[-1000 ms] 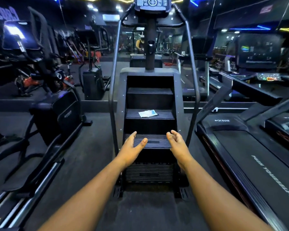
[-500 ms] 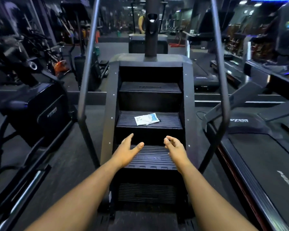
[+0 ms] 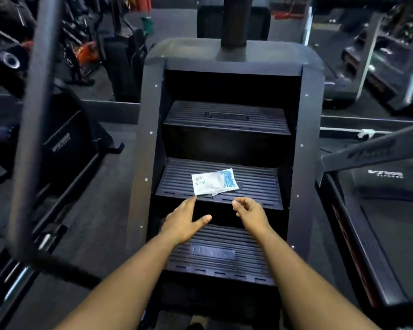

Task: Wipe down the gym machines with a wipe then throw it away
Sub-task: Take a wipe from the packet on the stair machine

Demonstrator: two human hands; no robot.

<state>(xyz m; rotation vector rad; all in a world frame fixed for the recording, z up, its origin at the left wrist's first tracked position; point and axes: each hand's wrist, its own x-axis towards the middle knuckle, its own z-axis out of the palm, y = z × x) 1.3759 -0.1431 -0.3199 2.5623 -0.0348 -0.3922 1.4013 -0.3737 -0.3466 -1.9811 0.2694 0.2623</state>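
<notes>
Head view shows both of your hands stretched toward the stair climber (image 3: 150,139), neither holding anything. Your left hand (image 3: 185,221) is spread wide, fingers straight and thumb out, its fingertips just short of the front edge of the middle step (image 3: 258,184), below the near left corner of the wipe packet (image 3: 214,182). Your right hand (image 3: 250,213) has its fingers loosely curled, also near that front edge. The white and blue packet lies flat on the middle step, toward its front edge, slightly left of centre. A treadmill (image 3: 379,234) stands to the right.
</notes>
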